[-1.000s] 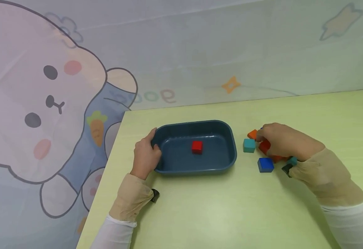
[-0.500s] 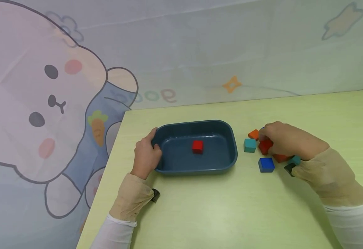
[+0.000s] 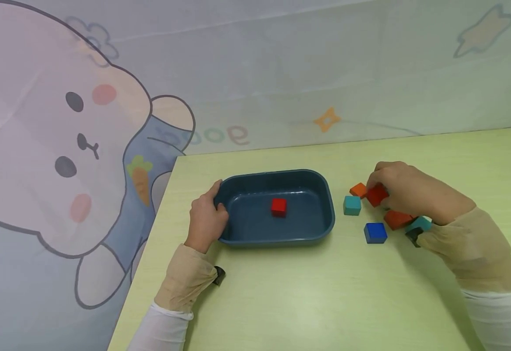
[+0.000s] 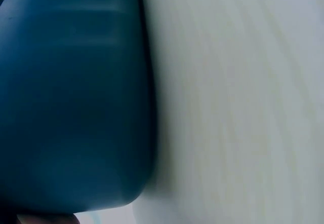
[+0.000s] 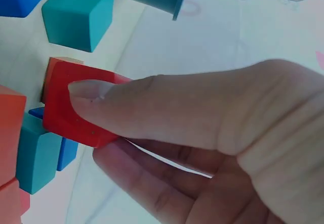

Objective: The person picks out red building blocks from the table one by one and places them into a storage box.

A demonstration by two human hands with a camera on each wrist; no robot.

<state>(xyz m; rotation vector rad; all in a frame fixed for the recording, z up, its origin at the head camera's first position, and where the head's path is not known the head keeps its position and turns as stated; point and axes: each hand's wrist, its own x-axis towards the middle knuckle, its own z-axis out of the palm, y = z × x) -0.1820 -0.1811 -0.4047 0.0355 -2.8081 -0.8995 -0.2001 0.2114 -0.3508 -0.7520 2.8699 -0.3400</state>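
My left hand (image 3: 207,217) grips the left end of a dark blue rectangular tray (image 3: 277,242), its thumb over the rim. One small red block (image 3: 279,207) lies inside on the tray's floor. To the right of the tray, my right hand (image 3: 417,190) pinches another red block (image 5: 58,105) between thumb and fingers, above the loose blocks. In the right wrist view the thumb lies flat across the block's near face. An orange block (image 3: 358,190) and a teal block (image 3: 352,205) are just left of this hand. The left wrist view shows mostly the tray's outer wall (image 4: 76,122).
A blue block (image 3: 375,233) sits nearer the front. Beneath the right hand are a red-orange block (image 3: 396,220) and a teal block (image 3: 419,225), partly covered by the wrist. A printed cloth (image 3: 281,73) hangs behind the pale table (image 3: 281,297).
My right hand has moved slightly back and right with the red block, uncovering more of the red-orange and teal blocks beneath. The left hand and tray have stayed in place.
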